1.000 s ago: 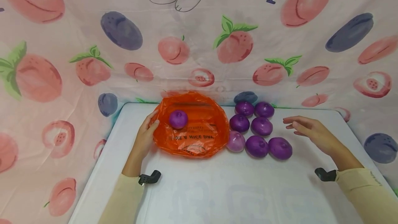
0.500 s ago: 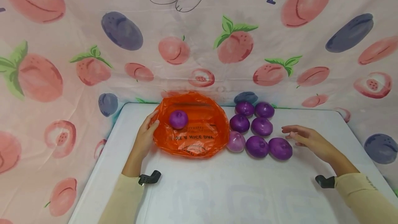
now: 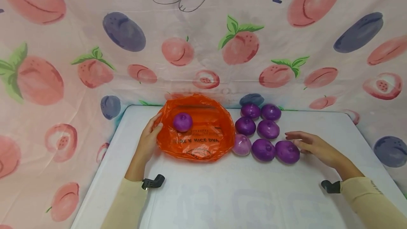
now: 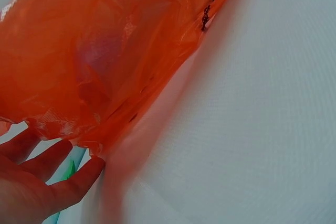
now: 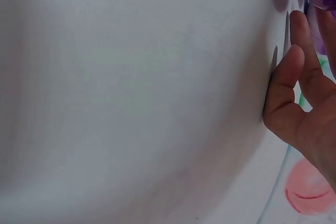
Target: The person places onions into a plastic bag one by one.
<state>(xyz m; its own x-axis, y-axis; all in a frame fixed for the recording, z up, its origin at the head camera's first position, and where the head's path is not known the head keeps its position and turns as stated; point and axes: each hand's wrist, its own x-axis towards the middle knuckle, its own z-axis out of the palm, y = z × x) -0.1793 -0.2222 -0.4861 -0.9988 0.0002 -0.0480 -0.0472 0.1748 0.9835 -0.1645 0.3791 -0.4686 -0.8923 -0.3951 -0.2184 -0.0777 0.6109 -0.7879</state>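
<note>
An orange plastic bag point(image 3: 206, 151) lies with its mouth wide on the table, a purple onion point(image 3: 182, 122) inside it. My left hand point(image 3: 148, 138) holds the bag's left rim; in the left wrist view, fingers point(image 4: 79, 182) meet the bag's edge. To the bag's right stand several purple onions, the nearest to my right hand point(image 3: 313, 145) being the front right onion point(image 3: 287, 152). The right fingers are spread and slightly bent around its far right side, and the thumb is close to it. Whether they touch it cannot be told.
A paler onion point(image 3: 241, 145) sits against the bag's right side. More onions, such as the back right one point(image 3: 270, 112), reach the rear edge of the white table point(image 3: 241, 193). A fruit-printed cloth point(image 3: 203, 45) hangs behind the table.
My right hand has moved left and toward the front, down to the front right onion. The left hand, the bag and the onions have stayed in place.
</note>
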